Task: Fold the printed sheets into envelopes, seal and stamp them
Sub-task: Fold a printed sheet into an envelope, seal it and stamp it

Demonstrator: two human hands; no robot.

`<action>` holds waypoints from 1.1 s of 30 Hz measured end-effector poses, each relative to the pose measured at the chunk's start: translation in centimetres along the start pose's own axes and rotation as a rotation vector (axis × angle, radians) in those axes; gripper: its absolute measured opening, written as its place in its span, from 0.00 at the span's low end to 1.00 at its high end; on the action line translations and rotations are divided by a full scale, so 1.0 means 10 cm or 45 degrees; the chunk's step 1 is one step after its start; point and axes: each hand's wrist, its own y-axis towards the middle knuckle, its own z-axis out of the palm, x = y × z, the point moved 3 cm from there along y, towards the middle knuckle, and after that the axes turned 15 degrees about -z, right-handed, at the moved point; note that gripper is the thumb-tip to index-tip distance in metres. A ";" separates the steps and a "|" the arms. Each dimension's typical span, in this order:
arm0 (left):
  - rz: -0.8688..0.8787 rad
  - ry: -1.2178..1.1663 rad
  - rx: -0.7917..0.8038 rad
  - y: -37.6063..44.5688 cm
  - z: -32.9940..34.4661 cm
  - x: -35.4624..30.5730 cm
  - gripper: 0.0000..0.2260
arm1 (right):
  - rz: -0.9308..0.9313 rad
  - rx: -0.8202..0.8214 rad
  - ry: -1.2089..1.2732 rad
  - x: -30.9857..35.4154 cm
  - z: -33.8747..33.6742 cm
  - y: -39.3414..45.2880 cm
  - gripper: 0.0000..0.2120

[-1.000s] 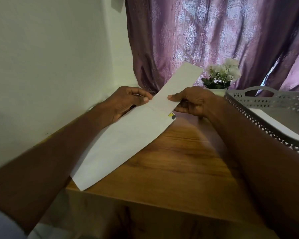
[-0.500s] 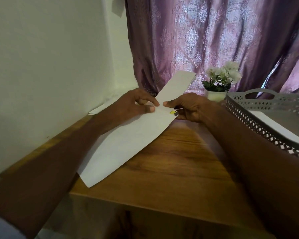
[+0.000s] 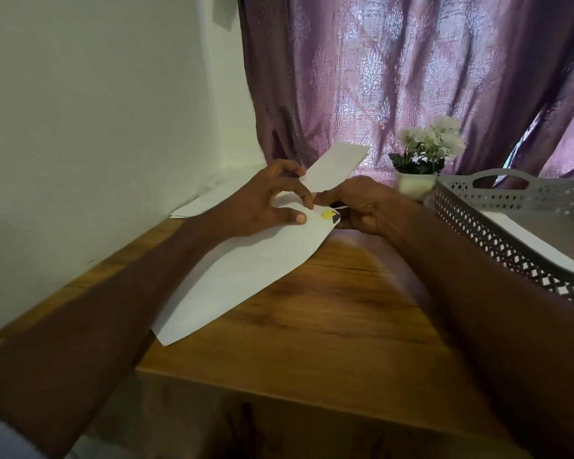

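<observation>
Both hands, left hand (image 3: pixel 265 202) and right hand (image 3: pixel 365 207), pinch envelope (image 3: pixel 246 270); long axis near-left to far-right.

Envelope (image 3: pixel 246 270) on table (image 3: pixel 312 326), tray (image 3: pixel 497 220) right, plant (image 3: pixel 424 154) behind
</observation>
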 end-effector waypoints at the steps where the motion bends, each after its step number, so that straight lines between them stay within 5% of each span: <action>1: 0.001 -0.017 0.001 0.00 0.00 0.00 0.09 | 0.008 0.023 0.008 0.00 0.01 0.00 0.19; 13: -0.103 -0.090 -0.042 -0.02 0.00 -0.05 0.06 | 0.212 0.212 0.126 -0.01 -0.08 -0.05 0.16; 17: -0.151 -0.110 -0.043 -0.02 -0.04 -0.03 0.19 | 0.190 0.174 0.192 -0.01 -0.03 -0.03 0.18; 19: -0.344 -0.167 -0.043 -0.02 -0.09 0.06 0.23 | 0.140 0.140 0.218 0.01 -0.04 -0.01 0.15; 22: -0.671 -0.331 0.006 -0.02 -0.17 0.21 0.14 | 0.110 0.102 0.309 0.02 -0.09 -0.01 0.12; 25: -0.745 -0.605 0.147 -0.04 -0.12 0.22 0.04 | 0.096 0.074 0.358 0.02 -0.08 -0.04 0.14; 33: -0.884 -0.970 0.297 -0.03 -0.05 0.27 0.07 | -0.030 -0.179 0.339 0.04 -0.06 -0.04 0.18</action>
